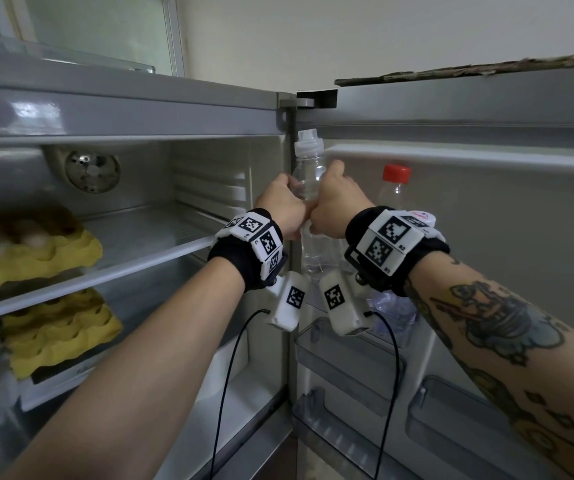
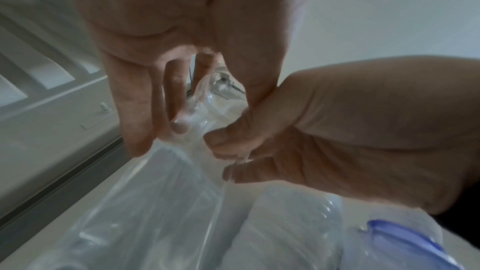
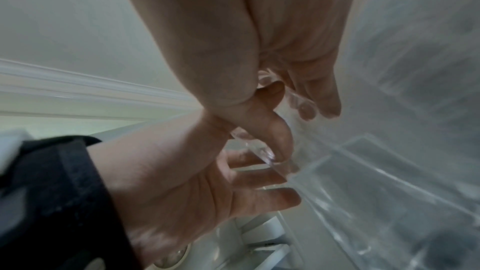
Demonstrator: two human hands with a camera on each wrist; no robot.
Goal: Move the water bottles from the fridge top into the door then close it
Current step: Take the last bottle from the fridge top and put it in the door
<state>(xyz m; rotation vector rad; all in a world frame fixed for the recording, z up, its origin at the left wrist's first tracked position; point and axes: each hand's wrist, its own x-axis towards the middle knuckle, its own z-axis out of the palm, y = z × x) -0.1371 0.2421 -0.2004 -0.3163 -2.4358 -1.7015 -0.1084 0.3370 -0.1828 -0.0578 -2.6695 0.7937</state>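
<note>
A clear water bottle [image 1: 308, 174] with a pale cap stands upright in the air by the hinge of the open fridge door [image 1: 486, 188]. My left hand [image 1: 283, 202] grips its body from the left. My right hand [image 1: 335, 195] grips it from the right, and the knuckles of the two hands touch. In the left wrist view my left hand [image 2: 197, 106] and my right hand [image 2: 337, 130] wrap the bottle [image 2: 161, 202]. A red-capped bottle [image 1: 394, 188] stands in the upper door shelf. Another clear bottle with a blue label [image 1: 393, 313] stands there too, partly hidden by my right wrist.
Yellow egg cartons [image 1: 36, 251] sit on the fridge's inner shelves at the left, with more [image 1: 60, 330] one level below. Clear door bins [image 1: 347, 372] run under the bottles. The fridge's top edge [image 1: 122, 84] is above. Black cables hang from both wrists.
</note>
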